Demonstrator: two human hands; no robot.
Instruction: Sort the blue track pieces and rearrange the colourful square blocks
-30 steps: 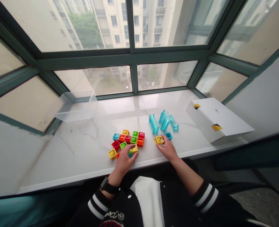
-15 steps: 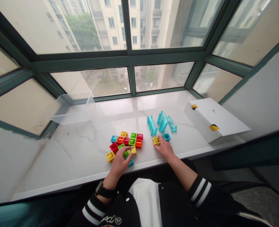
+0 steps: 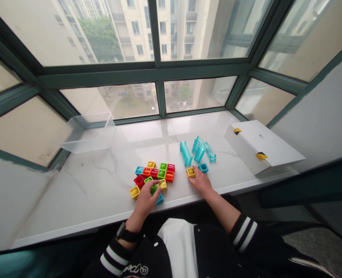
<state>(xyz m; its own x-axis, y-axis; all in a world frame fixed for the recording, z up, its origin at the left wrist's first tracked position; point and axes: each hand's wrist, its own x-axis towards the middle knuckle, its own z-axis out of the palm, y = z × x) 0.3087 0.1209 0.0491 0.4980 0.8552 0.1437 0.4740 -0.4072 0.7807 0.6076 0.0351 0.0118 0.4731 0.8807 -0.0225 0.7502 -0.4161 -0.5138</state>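
Observation:
My right hand (image 3: 202, 181) pinches a yellow building block (image 3: 191, 172) by its right side, thumb in front and fingers behind, on the white sill. A blue block (image 3: 203, 168) sits just beyond those fingers. My left hand (image 3: 146, 197) reaches over the loose group, its thumb and forefinger on the near-left edges of another yellow block (image 3: 162, 184). Beneath its fingers a green block (image 3: 153, 189) is partly covered. Close by lie a red block (image 3: 139, 180), a yellow block at the left (image 3: 135, 192) and a half-hidden blue block (image 3: 159, 199).
Behind the left hand, several red, orange, green, yellow and blue blocks stand in a joined-looking row (image 3: 154, 173). Clear turquoise track pieces (image 3: 186, 153) lie farther back. A transparent bin (image 3: 89, 141) is at back left, a white box (image 3: 272, 144) at right. Windows edge the sill (image 3: 101, 193).
Both hands keep almost the same place and grip, and the blocks stay put. The whole view has shifted very slightly.

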